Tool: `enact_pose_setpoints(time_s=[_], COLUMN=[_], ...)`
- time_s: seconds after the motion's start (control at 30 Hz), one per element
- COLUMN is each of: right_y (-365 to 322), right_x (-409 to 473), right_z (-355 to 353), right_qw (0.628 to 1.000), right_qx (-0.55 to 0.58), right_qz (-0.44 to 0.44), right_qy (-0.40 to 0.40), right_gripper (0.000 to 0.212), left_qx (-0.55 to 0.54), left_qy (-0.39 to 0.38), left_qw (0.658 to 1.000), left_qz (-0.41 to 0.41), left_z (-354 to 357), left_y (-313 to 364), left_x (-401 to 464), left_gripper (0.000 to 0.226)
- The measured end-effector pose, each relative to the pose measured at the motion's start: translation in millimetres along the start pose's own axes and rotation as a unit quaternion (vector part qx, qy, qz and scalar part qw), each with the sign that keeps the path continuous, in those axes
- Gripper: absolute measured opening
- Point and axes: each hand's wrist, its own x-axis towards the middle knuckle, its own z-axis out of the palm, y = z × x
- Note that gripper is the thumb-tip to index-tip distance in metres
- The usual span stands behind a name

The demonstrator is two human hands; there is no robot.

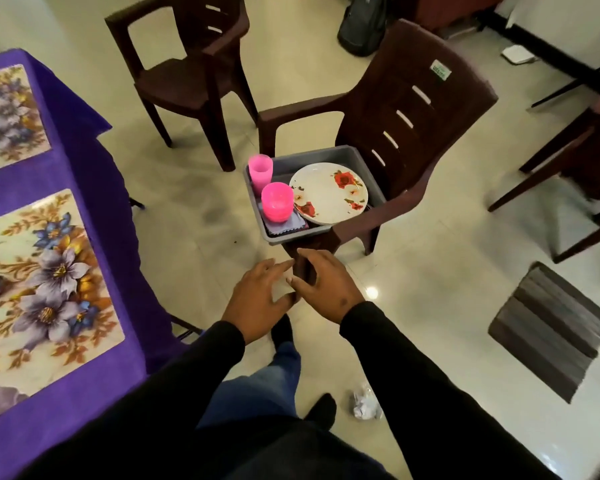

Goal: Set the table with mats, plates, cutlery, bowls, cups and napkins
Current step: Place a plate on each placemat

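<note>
Both hands, the left hand (260,292) and right hand (326,285), are reaching forward empty with each grip apart toward the grey tub (326,155) sitting just ahead on the chair (413,98), the right hand lying slightly nearer its plate (328,194).

A home dining room, by the look of it: glossy cream floor tiles (430,271), brown moulded plastic armchairs (395,109) standing about, and a worktop under a purple cloth (94,174) laid with floral place mats (45,289). A striped doormat (551,330) lies on the floor, and a dark backpack (364,22) leans near the far wall
</note>
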Motion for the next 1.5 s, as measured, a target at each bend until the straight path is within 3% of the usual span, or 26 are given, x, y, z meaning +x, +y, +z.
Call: enact_pose_setpoints(time_s=[0.33,0.57,0.8,1.07,1.3,1.43,1.5], right_y=[10.5,34.4,104.1,193.0,249.5,288.7,300.6], right_x=[117.5,197.1,289.8,369.7,407.9,432.9,441.4], right_z=[-44.8,-88.3,-95.5,-99.2,-76.2,-47.6,-42.5], right_qw=[0.997,0.995,0.965,0.940,0.919,0.884,0.866], right_qx=[-0.049,0.000,0.115,0.134,0.096,0.123,0.131], right_qz=[0.018,0.097,0.225,0.315,0.375,0.449,0.481], right_qy=[-0.056,0.004,0.069,-0.006,-0.070,-0.038,-0.026], right_gripper=[0.054,0.052,0.064,0.070,0.071,0.107,0.113], left_qx=[-0.084,-0.116,-0.143,-0.178,-0.223,-0.198,-0.170], left_qy=[-0.020,-0.049,-0.089,-0.112,-0.061,-0.081,-0.089], left_qw=[0.996,0.992,0.979,0.947,0.924,0.917,0.919], left_qz=[0.005,-0.015,-0.116,-0.242,-0.303,-0.338,-0.343], left_z=[-18.9,-22.8,-4.8,5.0,53.0,69.1,83.7], left_y=[2.1,12.5,9.0,-8.0,-80.6,-82.9,-99.2], left_x=[137.2,246.9,345.9,429.6,509.8,551.8,568.5], left_gripper=[0.056,0.054,0.060,0.065,0.083,0.068,0.058])
